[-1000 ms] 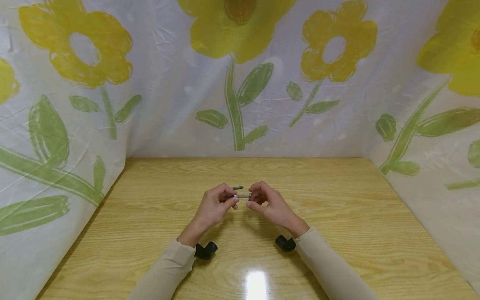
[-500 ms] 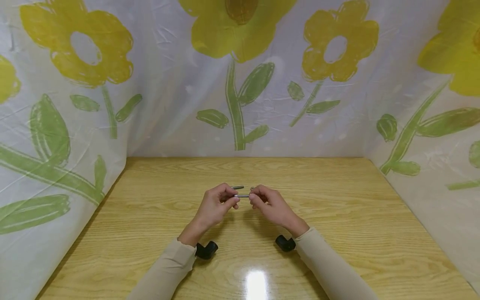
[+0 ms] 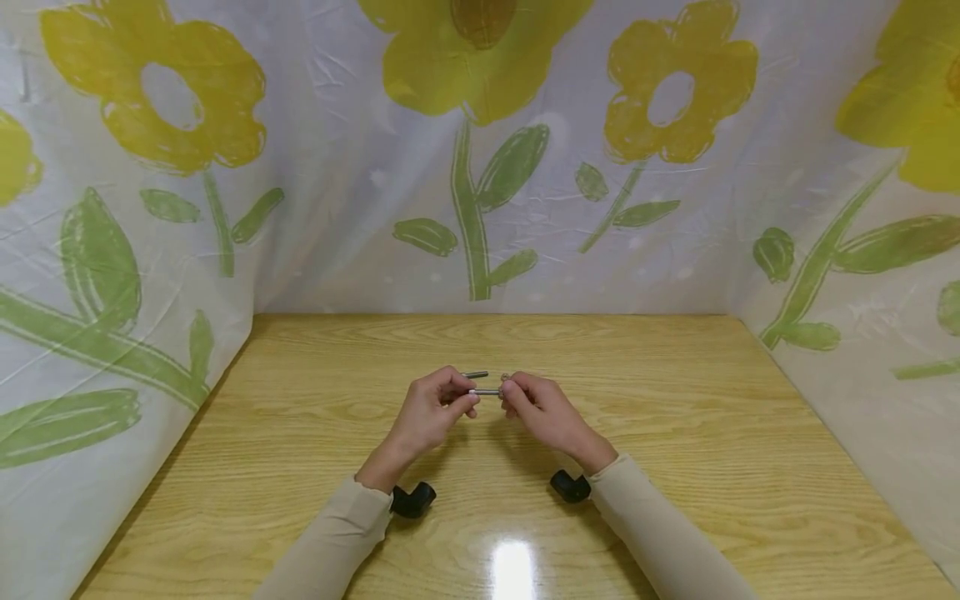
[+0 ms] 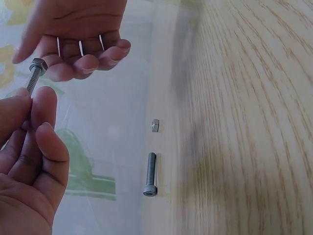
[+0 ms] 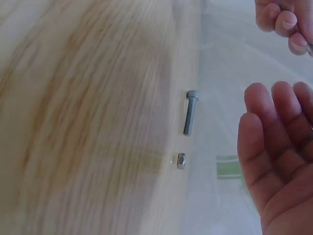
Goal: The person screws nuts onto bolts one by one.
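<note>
Now, at the left of the left wrist view, a bolt (image 4: 33, 82) is pinched by the left hand (image 3: 431, 408), a nut (image 4: 39, 65) seen at its upper end. Right beside it, the right hand (image 3: 546, 412) is held loose, thumb parted from bent fingers; whether the nut is touched cannot be told. Centre frame, a second bolt (image 4: 150, 172) is laid on the table (image 4: 244, 122), a loose nut (image 4: 155, 126) just above it.
</note>
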Demonstrator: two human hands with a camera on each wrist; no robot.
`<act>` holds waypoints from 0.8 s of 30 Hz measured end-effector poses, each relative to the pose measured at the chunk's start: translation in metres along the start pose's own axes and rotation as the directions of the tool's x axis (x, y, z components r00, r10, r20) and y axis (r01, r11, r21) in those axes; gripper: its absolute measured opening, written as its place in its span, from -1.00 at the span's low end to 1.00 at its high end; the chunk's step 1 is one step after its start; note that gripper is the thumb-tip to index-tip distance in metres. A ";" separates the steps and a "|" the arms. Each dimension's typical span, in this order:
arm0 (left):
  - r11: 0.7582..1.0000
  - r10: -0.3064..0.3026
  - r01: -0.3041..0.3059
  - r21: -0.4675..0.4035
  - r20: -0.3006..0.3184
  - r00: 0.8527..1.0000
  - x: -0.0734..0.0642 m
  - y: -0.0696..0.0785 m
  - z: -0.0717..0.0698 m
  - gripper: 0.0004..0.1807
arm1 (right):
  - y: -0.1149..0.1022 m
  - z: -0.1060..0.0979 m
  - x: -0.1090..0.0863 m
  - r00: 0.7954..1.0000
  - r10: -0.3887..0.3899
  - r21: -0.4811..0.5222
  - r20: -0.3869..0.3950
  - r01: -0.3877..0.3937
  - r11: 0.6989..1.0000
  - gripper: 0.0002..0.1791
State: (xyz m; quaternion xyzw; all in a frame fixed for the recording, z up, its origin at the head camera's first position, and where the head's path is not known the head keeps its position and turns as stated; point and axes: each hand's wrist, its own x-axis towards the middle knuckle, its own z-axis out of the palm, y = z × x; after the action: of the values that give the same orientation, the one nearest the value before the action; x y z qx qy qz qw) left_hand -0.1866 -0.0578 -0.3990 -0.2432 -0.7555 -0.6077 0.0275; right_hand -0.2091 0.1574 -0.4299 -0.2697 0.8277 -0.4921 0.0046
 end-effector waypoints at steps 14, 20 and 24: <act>1.000 -0.003 0.003 0.010 -0.004 1.000 0.000 -0.001 0.000 -0.92 | 0.001 0.001 0.001 0.999 -0.035 -0.006 0.008 0.035 0.999 -0.68; 1.000 -0.010 0.010 -0.002 0.000 1.000 0.000 -0.002 0.001 -0.92 | 0.003 0.001 0.000 1.000 -0.017 -0.009 -0.003 0.017 1.000 -0.84; 1.000 -0.012 0.012 -0.001 -0.005 1.000 0.000 -0.003 0.001 -0.92 | 0.003 0.001 0.000 0.998 -0.055 0.019 0.008 0.055 0.998 -0.79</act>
State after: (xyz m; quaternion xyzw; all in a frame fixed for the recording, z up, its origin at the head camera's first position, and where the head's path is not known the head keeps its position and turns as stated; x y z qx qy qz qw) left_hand -0.1879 -0.0572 -0.4021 -0.2371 -0.7566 -0.6089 0.0258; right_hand -0.2102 0.1575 -0.4331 -0.2944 0.8153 -0.4986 -0.0030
